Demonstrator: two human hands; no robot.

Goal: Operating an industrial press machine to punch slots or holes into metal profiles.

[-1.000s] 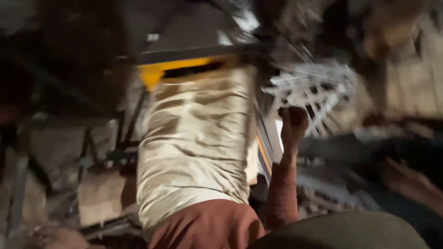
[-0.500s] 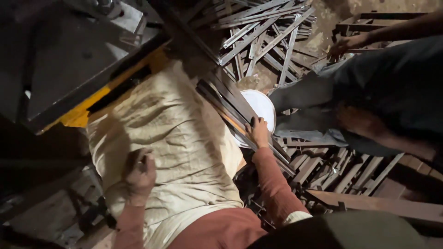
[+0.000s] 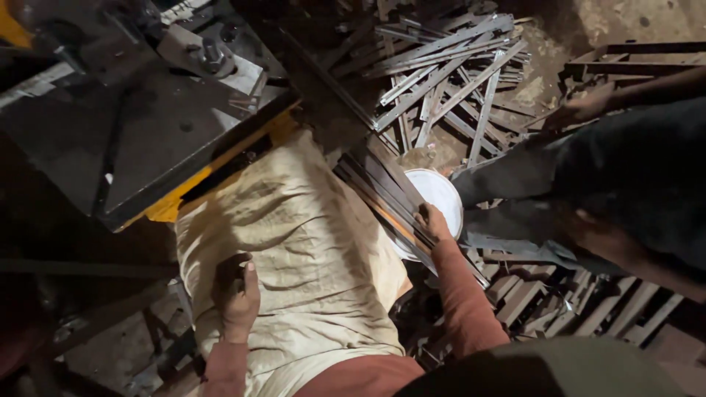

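Beige sacking (image 3: 294, 257) lies draped over our lap, below the black and yellow machine (image 3: 140, 125). Our left hand (image 3: 237, 294) rests on the cloth, fingers curled down into it; whether it pinches a fold we cannot tell. Our right hand (image 3: 430, 222) closes on a bundle of flat metal strips (image 3: 382, 187) beside the cloth, just over a white bucket (image 3: 441, 198). Another person's hand (image 3: 588, 106) reaches near the scattered strips (image 3: 448, 66) on the floor.

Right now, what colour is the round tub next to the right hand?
White, seen in the head view: the round tub beside the right hand.
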